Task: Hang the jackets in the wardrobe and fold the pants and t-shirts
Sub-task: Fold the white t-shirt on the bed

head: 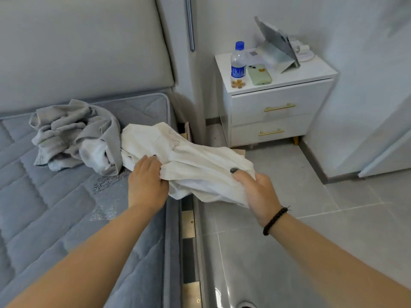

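Note:
A crumpled white garment [189,161] hangs over the right edge of the blue-grey mattress [55,218], partly above the floor. My left hand [146,181] grips its near left side, fingers curled into the cloth. My right hand [255,190] holds its right end, thumb on top and fingers underneath. A bundled grey garment [73,134] lies on the mattress just left of the white one, touching it. I cannot tell what kind of clothing either piece is.
A white nightstand [273,112] with gold handles stands at the back right, carrying a water bottle [238,63], a green phone [259,74] and a propped tablet [275,43]. Grey tiled floor [311,230] lies right of the bed. A padded headboard [84,45] rises behind the mattress.

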Available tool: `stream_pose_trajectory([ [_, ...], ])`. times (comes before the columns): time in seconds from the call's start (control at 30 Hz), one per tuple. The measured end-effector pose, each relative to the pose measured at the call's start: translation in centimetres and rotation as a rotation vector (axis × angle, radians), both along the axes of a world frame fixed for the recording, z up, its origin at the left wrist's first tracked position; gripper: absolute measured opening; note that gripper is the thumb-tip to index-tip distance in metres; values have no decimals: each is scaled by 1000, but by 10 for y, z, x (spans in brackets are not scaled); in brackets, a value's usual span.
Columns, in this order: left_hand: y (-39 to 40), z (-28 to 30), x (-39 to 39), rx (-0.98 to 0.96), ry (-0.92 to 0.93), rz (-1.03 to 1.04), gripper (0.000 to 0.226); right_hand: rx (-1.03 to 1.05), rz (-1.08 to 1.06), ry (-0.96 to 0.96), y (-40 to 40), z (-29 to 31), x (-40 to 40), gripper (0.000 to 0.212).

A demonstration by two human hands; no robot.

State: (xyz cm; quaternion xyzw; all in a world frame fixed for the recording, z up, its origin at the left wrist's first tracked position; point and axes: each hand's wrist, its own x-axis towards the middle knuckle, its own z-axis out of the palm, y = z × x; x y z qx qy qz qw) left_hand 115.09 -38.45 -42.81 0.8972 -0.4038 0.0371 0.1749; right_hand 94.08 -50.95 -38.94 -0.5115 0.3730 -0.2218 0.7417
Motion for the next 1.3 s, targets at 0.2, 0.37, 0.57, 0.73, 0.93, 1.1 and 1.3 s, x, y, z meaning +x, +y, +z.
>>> stream_pose_trajectory([
  [0.2, 26, 35, -54, -165, 2, -58, 7, 16, -148, 154, 31, 12, -72, 39],
  [0.37, 84, 77, -106, -335, 248, -108, 13, -10, -200, 192, 102, 68, -148, 34],
  [0.57, 174, 173, -173, -452, 321, -271, 22, -166, -413, 240, 217, 170, -216, 29],
  [0.73, 239, 280, -176, -433, 222, -372, 32, -188, -408, 258, 275, 247, -232, 19],
  [0.93, 327, 340, -152, -298, 40, -436, 37, -291, -409, 245, 317, 290, -219, 22],
  [1.1, 376, 354, -127, -108, -84, -333, 48, -324, -380, 264, 333, 297, -203, 6],
  [1.3, 415, 360, -88, -109, -17, -251, 51, -254, -368, 213, 343, 287, -193, 16],
])
